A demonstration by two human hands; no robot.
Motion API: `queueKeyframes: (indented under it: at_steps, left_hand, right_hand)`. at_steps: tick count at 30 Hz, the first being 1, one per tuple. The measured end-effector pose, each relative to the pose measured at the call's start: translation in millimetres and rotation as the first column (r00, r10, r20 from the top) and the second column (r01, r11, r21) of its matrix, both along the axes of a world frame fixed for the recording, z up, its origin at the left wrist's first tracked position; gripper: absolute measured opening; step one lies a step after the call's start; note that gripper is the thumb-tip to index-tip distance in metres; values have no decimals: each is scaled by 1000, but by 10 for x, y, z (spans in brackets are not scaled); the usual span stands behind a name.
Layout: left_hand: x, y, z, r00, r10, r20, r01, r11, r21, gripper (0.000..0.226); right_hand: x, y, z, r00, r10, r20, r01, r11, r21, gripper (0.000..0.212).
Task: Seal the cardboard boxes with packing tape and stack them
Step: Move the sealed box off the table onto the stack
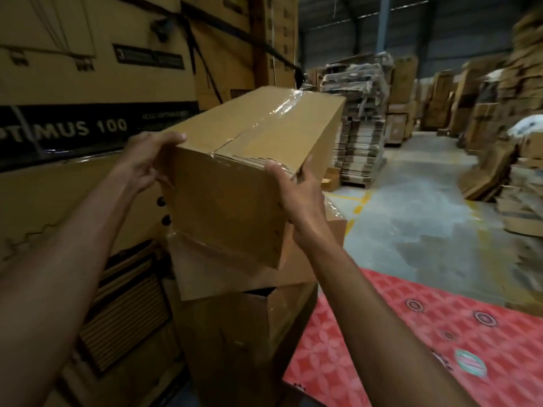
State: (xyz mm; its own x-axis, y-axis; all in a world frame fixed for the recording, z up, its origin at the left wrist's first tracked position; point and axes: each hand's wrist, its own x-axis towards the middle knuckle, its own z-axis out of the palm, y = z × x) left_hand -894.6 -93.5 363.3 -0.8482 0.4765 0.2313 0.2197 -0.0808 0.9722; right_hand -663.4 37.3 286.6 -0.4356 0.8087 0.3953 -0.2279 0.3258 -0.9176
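One view only: head-worn, wide-angle, facing forward and slightly down. Close in: left hand (145,163) and right hand (296,192) on the cardboard box (235,183) at centre. Beyond, warehouse floor (411,218) recedes at right.

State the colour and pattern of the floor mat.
The mat is red with a repeating petal-like lattice and dark round motifs; head view.
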Motion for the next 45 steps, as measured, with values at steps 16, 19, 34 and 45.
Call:
queueKeyframes:
  at_steps: [16, 19, 34, 45]
  left_hand:
    - [-1470, 751, -536, 963, -158, -219, 136, 984, -111, 82]
    - [-1425, 789, -643, 958, -193, -213, 184, 981, -61, 79]
    - [727, 787, -1223, 821, -352, -450, 431, 898, 84, 15]
    - [4182, 1556, -2806, 465, -885, 28, 868, 449, -214, 8]
  right_hand:
    - [-1727, -81, -18, 967, -78, 244, 25, 976, 215, 86]
    - [-1755, -38, -81, 961, -48, 271, -6, 981, 192, 83]
    - [-177, 432, -598, 927, -375, 17, 375, 924, -71, 29]
    - [3492, 93, -2076, 622, -755, 208, 771, 545, -329, 21]
